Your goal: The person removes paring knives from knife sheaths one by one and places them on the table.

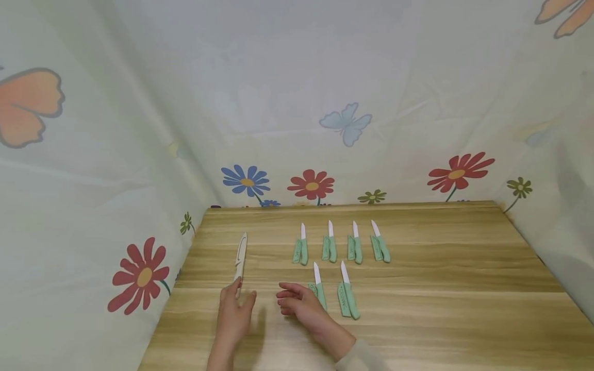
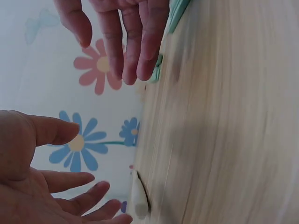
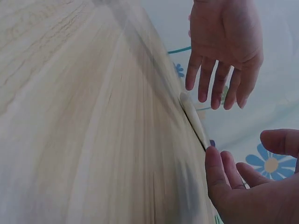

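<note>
A cream-coloured, knife-shaped piece (image 1: 241, 253) lies on the left of the wooden table, its pointed end away from me. My left hand (image 1: 233, 315) hovers by its near end, thumb spread from the fingers and nothing in the palm. To the right is my right hand (image 1: 306, 310), fingers loosely bent and holding nothing. The palms face each other across a gap, as the left wrist view also shows with the left hand (image 2: 51, 182) and right hand (image 2: 128, 37). Beside the right hand lie two green-handled paring knives (image 1: 349, 299), one partly hidden behind it.
Several more paring knives (image 1: 303, 250) with white blades form a row farther back, each with a green sheath (image 1: 297, 251) alongside. Flower-printed white cloth (image 1: 297, 103) walls in the back and sides of the wooden table (image 1: 441, 309).
</note>
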Demonstrator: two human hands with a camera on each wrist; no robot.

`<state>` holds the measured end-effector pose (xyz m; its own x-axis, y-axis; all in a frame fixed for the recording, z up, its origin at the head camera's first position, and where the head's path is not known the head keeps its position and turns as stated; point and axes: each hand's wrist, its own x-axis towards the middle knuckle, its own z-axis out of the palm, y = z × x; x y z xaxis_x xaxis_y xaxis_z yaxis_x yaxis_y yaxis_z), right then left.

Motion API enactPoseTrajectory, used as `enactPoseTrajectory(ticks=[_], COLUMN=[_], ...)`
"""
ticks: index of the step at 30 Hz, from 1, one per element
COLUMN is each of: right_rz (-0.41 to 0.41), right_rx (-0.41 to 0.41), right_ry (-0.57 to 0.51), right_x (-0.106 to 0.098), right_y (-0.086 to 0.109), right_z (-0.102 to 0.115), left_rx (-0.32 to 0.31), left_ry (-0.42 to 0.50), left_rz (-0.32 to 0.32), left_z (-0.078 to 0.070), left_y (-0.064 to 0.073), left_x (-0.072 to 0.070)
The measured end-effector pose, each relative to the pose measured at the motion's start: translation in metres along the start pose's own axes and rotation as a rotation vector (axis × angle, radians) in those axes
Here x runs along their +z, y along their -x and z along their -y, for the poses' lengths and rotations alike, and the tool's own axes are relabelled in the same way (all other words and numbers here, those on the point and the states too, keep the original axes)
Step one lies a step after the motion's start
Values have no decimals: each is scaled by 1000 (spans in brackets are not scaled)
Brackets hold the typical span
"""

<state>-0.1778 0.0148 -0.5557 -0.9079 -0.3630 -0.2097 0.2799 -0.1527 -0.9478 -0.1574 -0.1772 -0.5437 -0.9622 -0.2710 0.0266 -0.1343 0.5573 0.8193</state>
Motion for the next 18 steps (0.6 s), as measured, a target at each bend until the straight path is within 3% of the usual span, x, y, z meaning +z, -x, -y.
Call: enactPoseTrajectory(ticks=[8, 15, 18], right_rz=[64, 92, 101], right_rx=[30, 75, 91], right_ry=[5, -6, -11], right_x=[32, 52, 57], right_y=[-15, -29, -35], right_z=[-2, 1, -2], left_rx=[-98, -139, -139], left_ry=[2, 106, 102], left_rz=[69, 118, 127], left_z=[19, 29, 33], left_y=[-15, -24, -27], left_x=[-19, -21, -18])
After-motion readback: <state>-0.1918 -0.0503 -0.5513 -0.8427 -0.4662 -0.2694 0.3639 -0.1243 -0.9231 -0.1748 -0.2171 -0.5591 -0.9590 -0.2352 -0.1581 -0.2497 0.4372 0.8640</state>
